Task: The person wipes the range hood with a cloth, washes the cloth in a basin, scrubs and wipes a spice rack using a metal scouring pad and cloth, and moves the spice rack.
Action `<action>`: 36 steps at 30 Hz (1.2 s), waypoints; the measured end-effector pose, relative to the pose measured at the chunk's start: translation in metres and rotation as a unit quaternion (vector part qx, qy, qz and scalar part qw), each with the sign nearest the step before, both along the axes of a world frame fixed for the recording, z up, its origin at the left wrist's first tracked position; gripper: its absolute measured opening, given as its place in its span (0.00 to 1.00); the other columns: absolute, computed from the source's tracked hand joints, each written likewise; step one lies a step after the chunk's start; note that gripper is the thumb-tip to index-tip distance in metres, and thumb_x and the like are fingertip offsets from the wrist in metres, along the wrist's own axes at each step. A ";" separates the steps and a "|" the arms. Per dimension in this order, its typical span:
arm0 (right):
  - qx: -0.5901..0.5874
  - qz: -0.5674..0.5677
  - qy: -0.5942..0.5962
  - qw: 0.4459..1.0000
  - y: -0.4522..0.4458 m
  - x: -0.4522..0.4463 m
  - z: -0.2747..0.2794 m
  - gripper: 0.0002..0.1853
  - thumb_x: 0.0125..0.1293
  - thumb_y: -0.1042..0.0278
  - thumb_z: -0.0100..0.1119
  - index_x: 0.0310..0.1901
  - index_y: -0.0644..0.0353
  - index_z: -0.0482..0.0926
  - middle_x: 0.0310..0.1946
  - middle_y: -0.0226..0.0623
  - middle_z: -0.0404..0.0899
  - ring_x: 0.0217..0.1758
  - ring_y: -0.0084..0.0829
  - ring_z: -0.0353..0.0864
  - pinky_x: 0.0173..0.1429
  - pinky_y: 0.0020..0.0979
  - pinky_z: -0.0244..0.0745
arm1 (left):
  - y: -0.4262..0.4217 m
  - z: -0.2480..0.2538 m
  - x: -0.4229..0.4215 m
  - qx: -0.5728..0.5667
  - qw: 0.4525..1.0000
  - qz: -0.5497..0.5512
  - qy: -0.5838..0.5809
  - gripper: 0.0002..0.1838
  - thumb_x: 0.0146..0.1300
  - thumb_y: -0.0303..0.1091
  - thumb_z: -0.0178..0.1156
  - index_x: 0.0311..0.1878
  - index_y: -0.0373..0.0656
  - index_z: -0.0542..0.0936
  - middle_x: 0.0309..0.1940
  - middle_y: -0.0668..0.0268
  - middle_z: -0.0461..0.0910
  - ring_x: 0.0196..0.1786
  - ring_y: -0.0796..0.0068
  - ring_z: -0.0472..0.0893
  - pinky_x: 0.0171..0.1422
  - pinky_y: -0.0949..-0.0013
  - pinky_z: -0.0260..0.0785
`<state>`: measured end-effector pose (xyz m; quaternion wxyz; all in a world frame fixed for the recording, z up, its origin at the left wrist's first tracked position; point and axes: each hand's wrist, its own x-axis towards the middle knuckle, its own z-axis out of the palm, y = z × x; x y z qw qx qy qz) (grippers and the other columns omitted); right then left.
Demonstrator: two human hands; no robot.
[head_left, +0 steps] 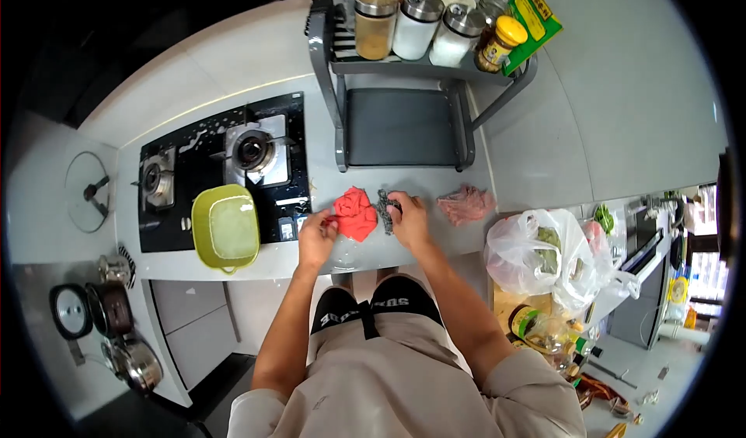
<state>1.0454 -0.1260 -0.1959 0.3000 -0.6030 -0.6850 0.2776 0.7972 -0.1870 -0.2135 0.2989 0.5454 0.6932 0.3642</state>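
A crumpled red cloth (355, 214) lies on the pale countertop. At its left edge, the fingertips of my left hand (315, 240) are closed on the fabric. A dark grey scrubber (384, 211), which looks like a mesh or steel-wool pad, is just right of the red cloth. My right hand (409, 220) has its thumb and fingers closed on the scrubber's right side. Farther right lies a bunched pinkish cloth (466, 205), apart from both hands.
A green basin (225, 228) of cloudy water overlaps the front of the wet black gas stove (206, 158). Behind the cloths stands a grey rack (402, 162) with seasoning jars (416, 26) on top. White plastic bags (524, 255) sit at the right; pots (132, 364) are at lower left.
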 end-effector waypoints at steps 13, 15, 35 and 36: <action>-0.123 0.108 0.104 0.981 0.001 -0.146 -0.006 0.17 0.66 0.63 0.75 0.53 0.56 0.83 0.45 0.44 0.91 0.50 0.43 0.91 0.57 0.43 0.84 | -0.053 0.021 -0.056 0.085 0.982 0.155 0.062 0.20 0.66 0.19 0.59 0.60 0.35 0.84 0.50 0.47 0.87 0.48 0.50 0.87 0.58 0.57 0.79; -0.127 0.114 0.106 0.980 -0.001 -0.168 -0.024 0.17 0.68 0.64 0.74 0.55 0.58 0.84 0.44 0.45 0.90 0.47 0.41 0.91 0.56 0.40 0.84 | -0.060 0.020 -0.066 0.079 0.982 0.154 0.076 0.18 0.67 0.20 0.60 0.60 0.35 0.85 0.49 0.47 0.87 0.48 0.51 0.87 0.57 0.56 0.79; -0.115 -0.024 0.345 0.931 -0.031 -0.061 0.072 0.14 0.87 0.58 0.51 0.54 0.60 0.79 0.37 0.25 0.79 0.40 0.17 0.75 0.45 0.28 0.77 | 0.015 0.046 -0.041 -0.080 0.936 -0.178 -0.292 0.37 0.66 0.36 0.76 0.76 0.38 0.74 0.64 0.60 0.84 0.68 0.68 0.80 0.75 0.66 0.67; -0.109 -0.031 0.344 0.932 -0.031 -0.060 0.085 0.14 0.87 0.58 0.51 0.54 0.60 0.79 0.37 0.25 0.79 0.40 0.17 0.75 0.45 0.28 0.77 | 0.021 0.058 -0.040 -0.079 0.934 -0.187 -0.293 0.37 0.66 0.36 0.76 0.76 0.38 0.74 0.64 0.60 0.84 0.68 0.68 0.80 0.75 0.66 0.67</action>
